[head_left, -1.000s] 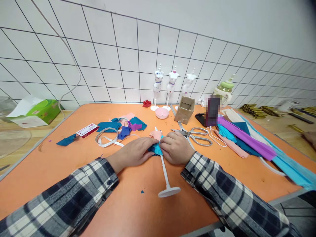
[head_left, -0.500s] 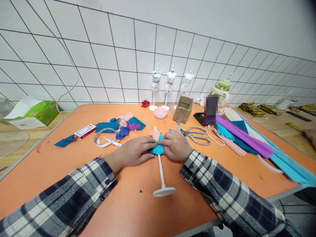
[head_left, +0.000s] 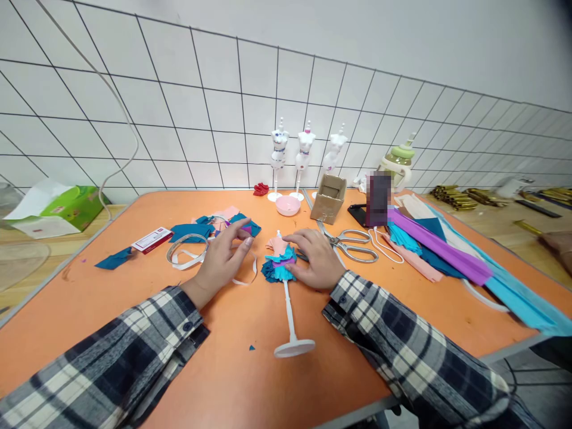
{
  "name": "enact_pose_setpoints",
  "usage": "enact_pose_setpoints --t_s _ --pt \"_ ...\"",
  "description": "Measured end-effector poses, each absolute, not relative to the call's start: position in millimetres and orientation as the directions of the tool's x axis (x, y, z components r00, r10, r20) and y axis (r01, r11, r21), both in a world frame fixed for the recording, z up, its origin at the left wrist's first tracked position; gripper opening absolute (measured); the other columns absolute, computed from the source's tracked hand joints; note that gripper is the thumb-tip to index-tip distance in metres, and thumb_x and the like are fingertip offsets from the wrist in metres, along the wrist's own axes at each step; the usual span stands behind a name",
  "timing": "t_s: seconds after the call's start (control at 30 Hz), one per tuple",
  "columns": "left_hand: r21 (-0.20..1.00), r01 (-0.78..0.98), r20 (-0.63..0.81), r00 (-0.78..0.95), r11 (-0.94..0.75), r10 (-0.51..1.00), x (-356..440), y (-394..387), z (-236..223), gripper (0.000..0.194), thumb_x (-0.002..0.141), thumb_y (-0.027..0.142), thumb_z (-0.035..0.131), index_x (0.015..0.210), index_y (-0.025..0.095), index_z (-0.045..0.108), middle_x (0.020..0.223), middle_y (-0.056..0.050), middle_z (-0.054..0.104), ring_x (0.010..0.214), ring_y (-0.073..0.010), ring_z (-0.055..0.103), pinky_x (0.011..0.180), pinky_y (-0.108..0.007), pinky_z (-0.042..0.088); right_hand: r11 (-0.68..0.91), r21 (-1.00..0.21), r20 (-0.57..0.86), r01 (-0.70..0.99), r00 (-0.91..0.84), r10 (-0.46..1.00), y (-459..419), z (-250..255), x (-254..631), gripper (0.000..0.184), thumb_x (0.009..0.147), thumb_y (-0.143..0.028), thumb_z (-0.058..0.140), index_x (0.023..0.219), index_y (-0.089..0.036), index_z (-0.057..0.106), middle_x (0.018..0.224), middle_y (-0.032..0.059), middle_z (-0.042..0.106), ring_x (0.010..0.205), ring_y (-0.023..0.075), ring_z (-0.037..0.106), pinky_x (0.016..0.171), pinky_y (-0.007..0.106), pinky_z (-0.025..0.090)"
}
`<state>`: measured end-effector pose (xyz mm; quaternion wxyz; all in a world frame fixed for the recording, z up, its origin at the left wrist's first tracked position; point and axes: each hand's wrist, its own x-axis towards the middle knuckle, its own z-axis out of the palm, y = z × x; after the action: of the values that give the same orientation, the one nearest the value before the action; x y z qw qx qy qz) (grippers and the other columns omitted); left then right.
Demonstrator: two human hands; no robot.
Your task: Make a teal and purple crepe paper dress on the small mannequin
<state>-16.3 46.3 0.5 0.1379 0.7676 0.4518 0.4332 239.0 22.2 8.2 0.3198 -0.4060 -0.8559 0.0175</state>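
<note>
A miniature dress form [head_left: 289, 310] lies on the table with its round white base towards me. It wears a crepe-paper dress [head_left: 280, 270], peach at the top, with blue ruffles, a purple band and a dark teal piece at the left. My right hand [head_left: 318, 257] grips the dressed form from the right, thumb at the skirt and fingers near the bodice. Off to the left, my left hand [head_left: 226, 253] is raised with its fingers apart and nothing in them. Paper scraps [head_left: 190, 232] and a roll of clear tape [head_left: 186, 253] lie just beyond it.
Metal scissors [head_left: 355, 244] lie beyond my right hand. Three bare dress forms [head_left: 305, 149], a pink bowl [head_left: 288, 205] and a cardboard box [head_left: 328, 198] stand at the back. Crepe-paper strips [head_left: 442, 247] spread across the right. A red-and-white box [head_left: 152, 239] lies left.
My left hand has let go of the dress and moved up and to the left, its fingers opening. The purple band now shows. My right hand stays at the form.
</note>
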Motion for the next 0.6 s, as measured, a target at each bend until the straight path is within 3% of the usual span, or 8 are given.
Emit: enact_pose_setpoints --t_s 0.17,0.27,0.37,0.5,0.6 --pt "0.456 0.655 0.612 0.261 -0.603 0.747 -21.1 43.0 11.4 0.04 0.098 0.039 0.044 0.131 0.019 0.054 0.102 -0.007 0.069 0.097 -0.0235 0.063 0.089 -0.039 0.049 0.626 -0.264 0.57 0.734 -0.404 0.715 26.9 2.1 217.9 0.065 0.081 -0.041 0.07 0.139 -0.023 0.048 0.152 0.0115 0.039 0.134 0.0311 0.04 0.108 0.047 0.034" --pt "0.177 0.736 0.631 0.425 -0.654 0.649 -47.5 44.6 24.0 0.031 0.098 0.035 0.042 0.117 0.022 0.062 0.101 -0.007 0.071 0.097 -0.0255 0.062 0.088 -0.041 0.047 0.646 -0.283 0.621 0.709 -0.378 0.687 26.7 2.6 220.0 0.06 0.09 -0.044 0.058 0.144 -0.023 0.043 0.155 0.0108 0.037 0.137 0.0287 0.038 0.111 0.047 0.033" --pt "-0.1 0.616 0.448 0.729 -0.782 0.517 -89.0 47.5 32.8 0.026 0.092 0.04 0.051 0.102 0.023 0.067 0.096 -0.007 0.072 0.09 -0.0256 0.063 0.082 -0.039 0.047 0.682 -0.362 0.656 0.636 -0.346 0.67 24.0 4.9 233.0 0.049 0.099 -0.042 0.04 0.144 -0.022 0.041 0.15 0.0108 0.043 0.137 0.0239 0.04 0.112 0.043 0.034" --pt "-0.138 0.665 0.317 0.732 -0.734 0.603 -133.9 50.7 33.8 0.029 0.089 0.048 0.054 0.094 0.023 0.067 0.091 -0.005 0.07 0.085 -0.024 0.059 0.08 -0.037 0.044 0.681 -0.407 0.685 0.608 -0.29 0.668 28.0 4.3 249.0 0.044 0.101 -0.038 0.034 0.14 -0.021 0.045 0.143 0.0117 0.05 0.134 0.023 0.044 0.112 0.044 0.034" --pt "-0.058 0.76 0.258 0.638 -0.647 0.726 -145.4 54.8 29.3 0.033 0.083 0.057 0.059 0.084 0.025 0.068 0.078 -0.004 0.067 0.077 -0.0252 0.057 0.078 -0.038 0.043 0.654 -0.439 0.692 0.616 -0.232 0.683 35.0 1.2 253.6 0.042 0.102 -0.036 0.034 0.138 -0.019 0.047 0.138 0.0122 0.054 0.131 0.0228 0.047 0.11 0.044 0.036"
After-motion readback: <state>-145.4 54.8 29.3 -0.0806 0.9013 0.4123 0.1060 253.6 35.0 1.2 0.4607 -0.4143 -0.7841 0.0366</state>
